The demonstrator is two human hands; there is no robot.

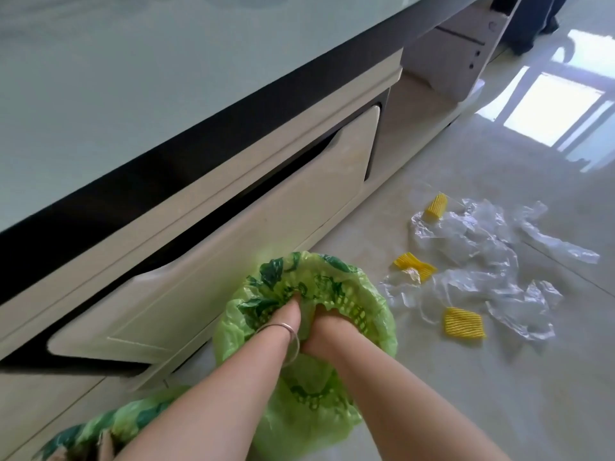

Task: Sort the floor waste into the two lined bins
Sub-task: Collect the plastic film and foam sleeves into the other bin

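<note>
A bin lined with a green printed plastic bag (366,291) stands on the floor in front of me. Both hands reach down inside it. My left hand (288,316), with a silver bangle on the wrist, and my right hand (327,324) press into the liner, fingers buried in the green plastic. A second green-lined bin (109,424) shows at the bottom left edge. To the right, crumpled clear plastic film (479,261) lies on the floor with three yellow foam net sleeves (436,207) (416,266) (464,322) among it.
A low white cabinet (233,234) with a glass top and dark trim runs along the left, close behind the bins. Glossy pale floor tiles (499,377) stretch to the right. Another person's dark-trousered legs (532,24) stand at the top right.
</note>
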